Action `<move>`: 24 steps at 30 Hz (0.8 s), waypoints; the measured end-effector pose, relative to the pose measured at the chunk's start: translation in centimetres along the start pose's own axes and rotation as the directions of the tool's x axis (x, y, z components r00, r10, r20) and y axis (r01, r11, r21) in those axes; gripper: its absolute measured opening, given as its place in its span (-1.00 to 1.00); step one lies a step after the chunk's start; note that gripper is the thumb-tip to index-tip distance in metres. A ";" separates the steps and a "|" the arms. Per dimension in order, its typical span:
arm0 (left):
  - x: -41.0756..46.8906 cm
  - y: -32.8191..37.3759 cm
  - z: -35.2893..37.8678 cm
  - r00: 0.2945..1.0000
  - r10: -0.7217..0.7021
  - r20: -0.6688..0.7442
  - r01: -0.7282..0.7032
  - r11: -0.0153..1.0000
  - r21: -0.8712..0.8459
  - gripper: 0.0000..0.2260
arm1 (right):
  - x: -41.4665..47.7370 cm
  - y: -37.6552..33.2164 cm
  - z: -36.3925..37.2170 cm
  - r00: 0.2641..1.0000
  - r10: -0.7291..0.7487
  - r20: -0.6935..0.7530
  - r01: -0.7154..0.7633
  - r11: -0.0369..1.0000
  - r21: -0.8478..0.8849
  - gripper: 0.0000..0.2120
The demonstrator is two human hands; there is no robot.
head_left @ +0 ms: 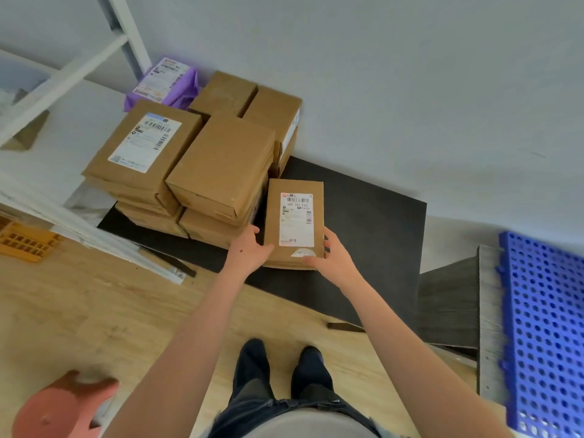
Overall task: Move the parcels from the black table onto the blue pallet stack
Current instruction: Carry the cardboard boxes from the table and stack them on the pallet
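Counter point(363, 222): black and low. Its left part is hidden under stacked boxes, and both forearms cross its near edge.
Blue pallet stack point(543, 327): perforated blue plastic at the right, well apart from the held parcel. It is cut off by the right and bottom edges, and the number of layers cannot be told.
Parcel pile point(221, 159): brown cardboard boxes on the counter's left part. The upper boxes cover most of the lower ones.
Red shape point(60, 406): bottom left, too blurred to identify.
Purple bag point(164, 80): behind the pile by the wall, partly hidden by the boxes.
Held parcel point(295, 216): oblong brown cardboard box with a white barcode label on top, its small print unreadable. It sits mid-counter, just right of the pile. Whether it rests on the counter or is lifted cannot be told.
Left hand point(249, 251): grips the parcel's near left corner.
Right hand point(335, 257): curled round the near right corner, with the fingers partly hidden beneath.
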State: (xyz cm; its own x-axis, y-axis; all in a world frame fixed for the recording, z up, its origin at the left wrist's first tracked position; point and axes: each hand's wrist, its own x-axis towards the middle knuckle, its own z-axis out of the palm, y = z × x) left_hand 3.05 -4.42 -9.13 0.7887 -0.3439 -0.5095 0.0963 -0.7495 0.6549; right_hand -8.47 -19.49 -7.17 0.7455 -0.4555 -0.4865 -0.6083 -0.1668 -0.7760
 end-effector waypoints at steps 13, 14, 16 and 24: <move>1.5 -1.2 4.2 0.958 -0.204 0.202 0.252 0.936 -0.247 -0.13 | 2.7 2.7 -1.2 0.972 0.234 -0.014 -0.233 0.972 0.016 -0.23; 1.4 -1.4 4.4 0.954 -0.205 0.217 0.263 0.921 -0.288 -0.13 | 3.0 2.7 -1.0 0.971 0.240 -0.012 -0.240 0.970 0.035 -0.24; 1.3 -1.5 4.8 0.954 -0.195 0.229 0.265 0.905 -0.334 -0.16 | 3.4 2.9 -0.4 0.966 0.258 -0.007 -0.257 0.963 0.084 -0.24; 1.3 -0.9 4.5 0.958 -0.141 0.251 0.255 0.820 -0.513 -0.24 | 3.5 3.0 -1.6 0.973 0.228 0.020 -0.229 0.970 0.081 -0.23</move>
State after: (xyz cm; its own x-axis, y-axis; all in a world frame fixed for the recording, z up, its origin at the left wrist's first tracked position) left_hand 1.29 -6.77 -12.90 0.5896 -0.3655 -0.7202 0.5911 -0.4123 0.6932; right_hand -8.18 -22.98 -10.58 0.5924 -0.4639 -0.6587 -0.7388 0.0133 -0.6738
